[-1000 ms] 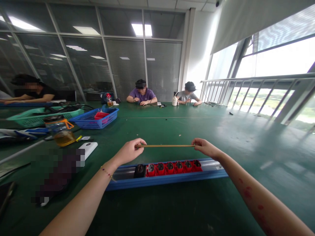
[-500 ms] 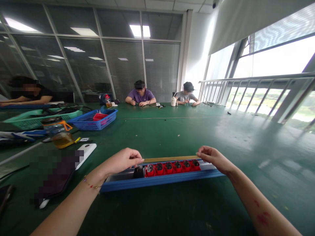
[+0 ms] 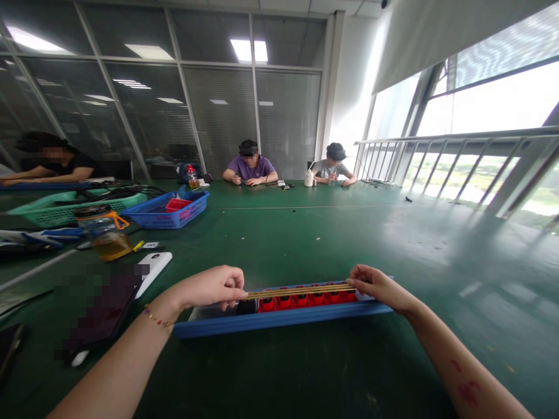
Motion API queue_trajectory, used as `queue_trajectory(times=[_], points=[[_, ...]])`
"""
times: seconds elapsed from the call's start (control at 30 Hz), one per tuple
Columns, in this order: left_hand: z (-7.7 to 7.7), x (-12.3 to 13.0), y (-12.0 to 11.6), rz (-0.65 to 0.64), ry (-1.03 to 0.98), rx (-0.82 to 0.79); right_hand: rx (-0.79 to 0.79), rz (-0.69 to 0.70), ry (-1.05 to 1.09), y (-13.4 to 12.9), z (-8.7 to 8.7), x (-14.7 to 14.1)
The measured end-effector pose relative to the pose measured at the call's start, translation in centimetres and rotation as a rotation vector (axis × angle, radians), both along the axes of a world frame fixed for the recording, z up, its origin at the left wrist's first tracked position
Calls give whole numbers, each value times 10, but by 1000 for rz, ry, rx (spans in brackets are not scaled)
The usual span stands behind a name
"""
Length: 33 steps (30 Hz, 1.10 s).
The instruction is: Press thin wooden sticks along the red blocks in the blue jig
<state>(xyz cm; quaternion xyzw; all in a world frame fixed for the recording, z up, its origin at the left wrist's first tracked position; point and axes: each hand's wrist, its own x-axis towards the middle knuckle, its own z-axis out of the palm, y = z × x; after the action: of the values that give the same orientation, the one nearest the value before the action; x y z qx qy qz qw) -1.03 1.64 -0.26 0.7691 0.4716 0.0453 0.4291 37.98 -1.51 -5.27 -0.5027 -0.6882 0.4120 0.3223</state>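
Observation:
Several thin yellowish strips (image 3: 301, 290) stretch between my two hands, above a long blue-edged housing (image 3: 283, 321). My left hand (image 3: 225, 286) pinches their left end, over a black part (image 3: 247, 306) in the housing. At the other end, my right hand (image 3: 369, 281) grips the strips between thumb and fingers, near the housing's right end. Inside the housing sits a row of red socket modules (image 3: 301, 300), partly covered by the strips.
To the left lie a dark device (image 3: 102, 308), a white object (image 3: 155, 270), a jar (image 3: 107, 238), a blue basket (image 3: 174, 218) and a green basket (image 3: 48, 214). Three people sit around the far side of the green table (image 3: 279, 244).
The strips have come nearer to me, from behind the housing's far edge to over the red modules. Both hands moved with them, still gripping the ends.

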Motion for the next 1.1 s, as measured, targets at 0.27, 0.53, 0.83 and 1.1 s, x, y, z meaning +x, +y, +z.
queue_trajectory(times=[0.27, 0.53, 0.83, 1.1], points=[[-2, 0, 2, -24, 12, 1, -3, -25, 6, -2, -1, 1], [1, -2, 2, -49, 22, 26, 13, -44, 37, 0, -4, 2], [-1, -2, 4, -24, -2, 46, 33, -36, 65, 1, -4, 2], [2, 0, 2, -11, -10, 55, 14, -36, 35, -1, 0, 0]])
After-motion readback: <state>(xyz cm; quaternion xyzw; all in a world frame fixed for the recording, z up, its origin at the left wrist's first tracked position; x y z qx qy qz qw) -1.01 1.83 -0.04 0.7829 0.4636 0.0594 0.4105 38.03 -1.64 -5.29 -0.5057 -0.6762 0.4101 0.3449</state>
